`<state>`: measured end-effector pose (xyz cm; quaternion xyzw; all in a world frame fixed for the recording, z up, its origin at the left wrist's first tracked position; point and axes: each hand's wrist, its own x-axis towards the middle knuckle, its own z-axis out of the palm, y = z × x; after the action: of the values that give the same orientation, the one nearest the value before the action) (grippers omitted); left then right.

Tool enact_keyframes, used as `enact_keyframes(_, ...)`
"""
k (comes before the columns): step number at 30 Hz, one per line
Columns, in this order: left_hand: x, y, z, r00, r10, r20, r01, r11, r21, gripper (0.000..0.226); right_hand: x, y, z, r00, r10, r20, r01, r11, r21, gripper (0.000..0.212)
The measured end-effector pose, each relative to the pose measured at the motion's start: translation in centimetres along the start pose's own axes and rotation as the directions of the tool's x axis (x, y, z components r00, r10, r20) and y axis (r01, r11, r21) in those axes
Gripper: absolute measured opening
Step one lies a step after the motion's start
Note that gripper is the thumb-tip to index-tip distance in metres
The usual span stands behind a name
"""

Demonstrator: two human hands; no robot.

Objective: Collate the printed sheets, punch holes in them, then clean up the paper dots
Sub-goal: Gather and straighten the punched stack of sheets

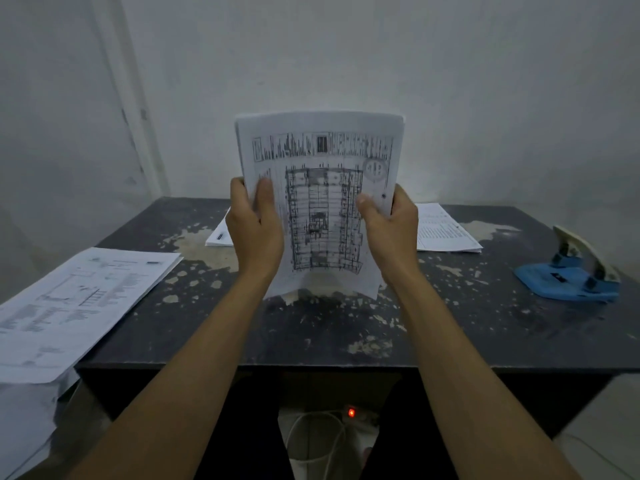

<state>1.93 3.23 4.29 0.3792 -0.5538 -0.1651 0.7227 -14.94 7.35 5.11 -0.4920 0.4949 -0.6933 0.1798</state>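
Item: collated stack of printed sheets [322, 202], top page a floor-plan drawing. Held upright over the middle of the table [311, 334], its lower edge just above or resting on the tabletop; which of the two cannot be told. The upper edges sit nearly flush, with a slight fan at the top left corner.

Left hand [254, 230]: grips the stack's left edge, thumb across the front page, fingers curled behind.

Right hand [389, 230]: grips the stack's right edge in the same way, thumb on the front, fingers behind.

Hole punch [571, 271]: blue base, pale lever, at the right end of the table, well apart from the stack; no paper is in it.

Other papers on the table: one pile [76, 306] at the left end, overhanging the near corner; one sheet or pile [220, 233] behind the left hand, mostly hidden; one pile [446, 228] behind the right hand.

Below the table: a small red light [351, 412] and a pale cable.

Status, as judged: collation under way or near its end, the held stack apparently being squared. Whether the three lying piles are yet to be added cannot be told. Punching appears not begun. No paper dots can be made out; the pale flecks on the tabletop look like worn paint. Punching and clean-up remain.
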Motion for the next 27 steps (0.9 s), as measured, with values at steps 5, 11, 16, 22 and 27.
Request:
enact_keyframes(5, -1.3, -1.7, 0.0, 0.999, -0.007, 0.035, 0.006, 0.999, 0.041, 0.025, -1.4, 1.8, -0.1, 0.999, 0.053, 0.006, -0.053, 0.999, -0.01, 0.028)
enact_keyframes(11, -0.7, -0.7, 0.0, 1.0, -0.015, -0.009, 0.015, 0.999, 0.045, 0.016, -0.5, 1.5, -0.3, 0.995, 0.092, 0.028, -0.091, 0.996, -0.022, 0.027)
enact_keyframes(16, -1.0, -2.0, -0.7, 0.999, -0.012, 0.035, 0.012, 1.0, -0.005, 0.03, -1.1, 2.3, -0.7, 0.992, 0.125, 0.006, -0.125, 0.992, 0.02, 0.049)
enact_keyframes(22, -0.5, -1.7, -0.9, 0.999, -0.001, 0.035, 0.002, 0.999, -0.032, 0.031, -1.3, 2.1, -0.3, 0.992, 0.122, -0.01, -0.12, 0.986, 0.114, 0.042)
enact_keyframes(27, -0.4, -1.9, -0.9, 1.0, 0.002, 0.029, -0.001, 1.0, -0.024, 0.031, -1.5, 2.6, -0.1, 0.993, 0.112, 0.041, -0.115, 0.99, 0.076, 0.028)
